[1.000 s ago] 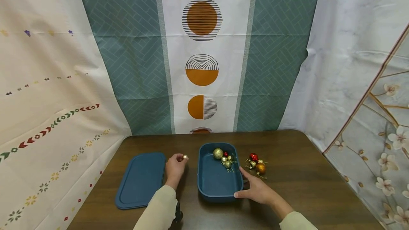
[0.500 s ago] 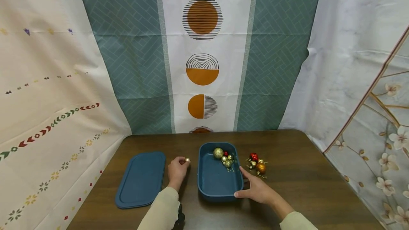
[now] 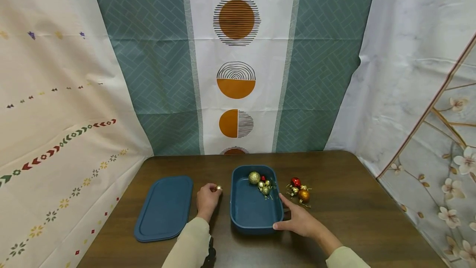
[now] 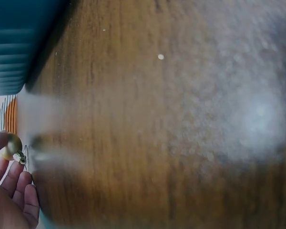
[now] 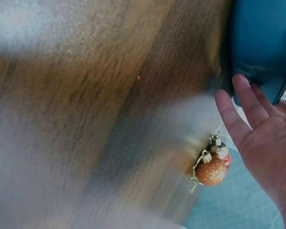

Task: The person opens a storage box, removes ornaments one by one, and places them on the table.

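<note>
My left hand [image 3: 206, 201] pinches a small shiny gold ball ornament [image 3: 219, 187] between thumb and fingers, just left of a blue container [image 3: 251, 215]. In the left wrist view the gold ball's cap [image 4: 20, 158] and a thin hanging loop show beside the fingers. My right hand [image 3: 299, 220] rests against the container's right wall, thumb at the near right corner, fingers straight and spread. Inside the container, at its far end, lie a glittery gold ball [image 3: 254, 178], a small red ball [image 3: 263, 178] and several smaller gold ornaments [image 3: 265, 190].
Right of the container sits a small cluster: a red ball [image 3: 295, 182], an orange ball [image 3: 303, 195] and small gold ones [image 3: 294, 191]. A flat blue lid [image 3: 163, 209] lies on the left of the brown wooden table [image 3: 353, 218]. Patterned cloths [image 3: 160, 73] hang behind.
My left hand has moved a little to the right and slightly nearer, carrying the gold ball toward the container. The right hand and the container have stayed in place.
</note>
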